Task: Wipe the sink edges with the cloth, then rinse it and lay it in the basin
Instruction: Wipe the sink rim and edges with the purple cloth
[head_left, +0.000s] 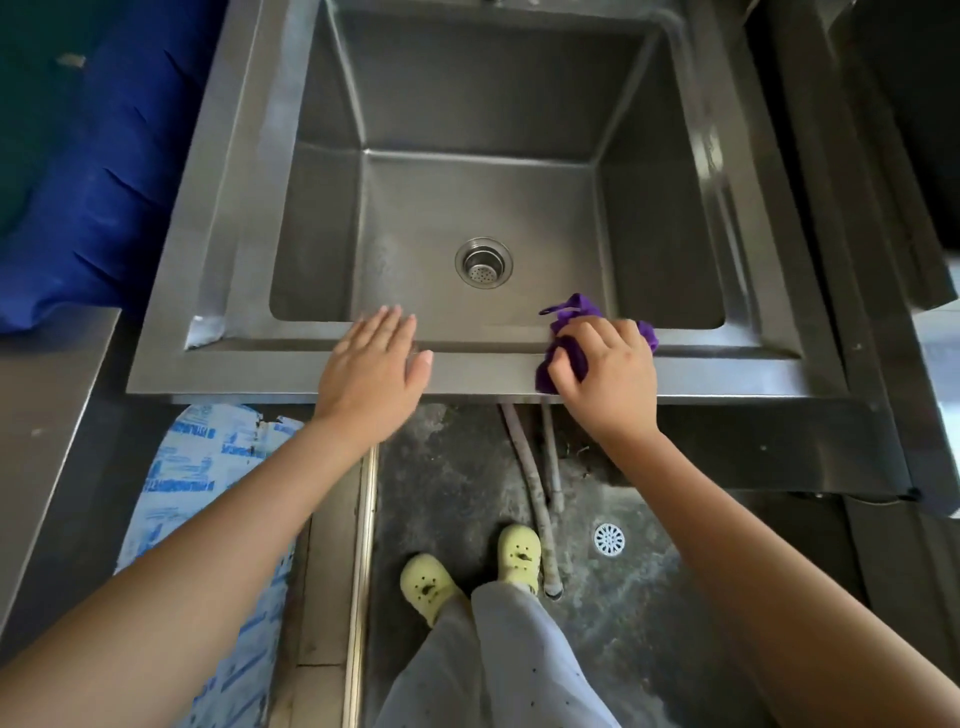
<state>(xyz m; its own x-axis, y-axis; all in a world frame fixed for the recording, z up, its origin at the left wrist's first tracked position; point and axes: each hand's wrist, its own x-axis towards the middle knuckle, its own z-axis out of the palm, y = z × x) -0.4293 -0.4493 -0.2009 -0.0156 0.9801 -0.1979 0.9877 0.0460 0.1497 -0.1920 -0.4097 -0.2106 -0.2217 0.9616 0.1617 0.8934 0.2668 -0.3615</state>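
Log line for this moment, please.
step: wiping edge | right hand: grips purple cloth on front rim | left hand: flat on front rim | basin: cloth not laid in

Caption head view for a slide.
Right hand holds purple cloth on sink's front edge; left hand rests flat nearby.

Blue print rows on white sack (208, 467), lower left: blurred, creased, unreadable. No other text, label, brand or number legible.
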